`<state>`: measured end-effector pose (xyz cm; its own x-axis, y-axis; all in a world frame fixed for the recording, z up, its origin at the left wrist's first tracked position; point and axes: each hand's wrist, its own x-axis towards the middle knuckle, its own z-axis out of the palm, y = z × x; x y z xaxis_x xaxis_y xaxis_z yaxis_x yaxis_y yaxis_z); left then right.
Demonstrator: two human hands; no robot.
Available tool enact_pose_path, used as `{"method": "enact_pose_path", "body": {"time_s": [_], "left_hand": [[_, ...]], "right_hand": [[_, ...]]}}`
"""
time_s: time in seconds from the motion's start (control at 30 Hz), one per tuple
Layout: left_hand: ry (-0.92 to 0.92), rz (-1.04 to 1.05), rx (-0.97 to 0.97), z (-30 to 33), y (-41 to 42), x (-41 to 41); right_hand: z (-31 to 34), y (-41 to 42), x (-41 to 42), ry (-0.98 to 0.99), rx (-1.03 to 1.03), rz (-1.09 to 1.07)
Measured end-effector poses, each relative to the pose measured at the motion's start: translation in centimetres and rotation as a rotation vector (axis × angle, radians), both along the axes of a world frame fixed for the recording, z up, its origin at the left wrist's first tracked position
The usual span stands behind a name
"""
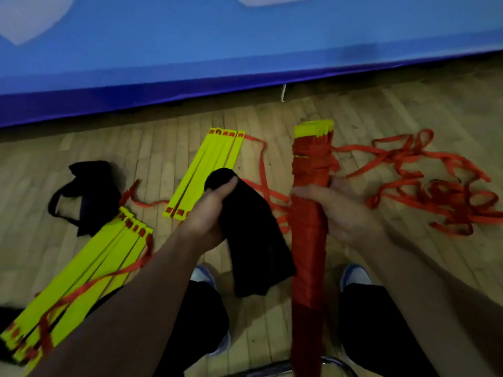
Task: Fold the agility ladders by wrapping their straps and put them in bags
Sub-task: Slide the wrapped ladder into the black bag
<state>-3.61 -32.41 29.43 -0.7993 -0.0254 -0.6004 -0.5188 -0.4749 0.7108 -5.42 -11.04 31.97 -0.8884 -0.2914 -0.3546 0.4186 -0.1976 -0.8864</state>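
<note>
one ladder (310,213) is wrapped in its red strap and held up by the right hand (340,210), the left hand (209,213) grips a black bag (253,240) beside it, and two more ladders (81,273) wait unwrapped on the floor (381,110).

no readable text, blue banner (245,44) at top of frame has blurred white shapes only, nothing legible elsewhere
</note>
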Motion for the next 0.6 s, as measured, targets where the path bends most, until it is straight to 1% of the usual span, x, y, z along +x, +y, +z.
{"method": "enact_pose_path", "body": {"time_s": [0.03, 0.1, 0.17, 0.2, 0.27, 0.3, 0.37, 0.4, 0.43, 0.47, 0.53, 0.57, 0.6], "left_hand": [[-0.011, -0.025, 0.012, 0.1, 0.2, -0.2], [0.047, -0.032, -0.041, -0.2, 1.1, -0.5], [0.123, -0.038, -0.161, 0.0, 2.0, -0.8], [0.143, -0.054, -0.263, 0.0, 2.3, -1.0], [0.126, -0.094, -0.423, 0.0, 2.4, -1.0], [0.094, -0.145, -0.434, 0.2, 2.4, -0.8], [-0.006, -0.362, -0.343, 0.8, 2.3, 0.0], [-0.029, -0.48, -0.303, 1.2, 2.1, 0.4], [-0.018, -0.58, -0.311, 1.1, 1.7, 0.5], [0.033, -0.658, -0.379, 0.8, 1.2, 0.6], [0.153, -0.757, -0.641, 0.2, 1.0, 0.6], [0.213, -0.762, -0.726, -0.2, 1.4, 0.6], [0.286, -0.743, -0.764, -0.6, 1.7, 0.5]], "right_hand": [[-0.3, -0.3, -0.1, -0.013, 0.036, 0.062], [-1.0, -1.1, 0.2, -0.056, 0.113, 0.186], [-1.8, -1.7, 0.7, -0.085, 0.202, 0.267], [-2.2, -1.7, 0.7, -0.092, 0.244, 0.275], [-2.3, -1.6, 0.7, -0.099, 0.264, 0.242], [-2.2, -1.5, 0.5, -0.104, 0.241, 0.211], [-1.9, -0.8, 0.2, -0.115, 0.165, 0.134], [-1.8, -0.5, 0.0, -0.117, 0.119, 0.088], [-1.7, -0.3, -0.1, -0.125, 0.078, 0.044], [-1.8, -0.3, -0.3, -0.129, 0.053, 0.009], [-1.8, -0.4, -0.5, -0.14, 0.032, -0.044], [-1.7, -0.5, -0.5, -0.155, 0.023, -0.062], [-1.8, -0.5, -0.6, -0.164, 0.005, -0.072]]}}
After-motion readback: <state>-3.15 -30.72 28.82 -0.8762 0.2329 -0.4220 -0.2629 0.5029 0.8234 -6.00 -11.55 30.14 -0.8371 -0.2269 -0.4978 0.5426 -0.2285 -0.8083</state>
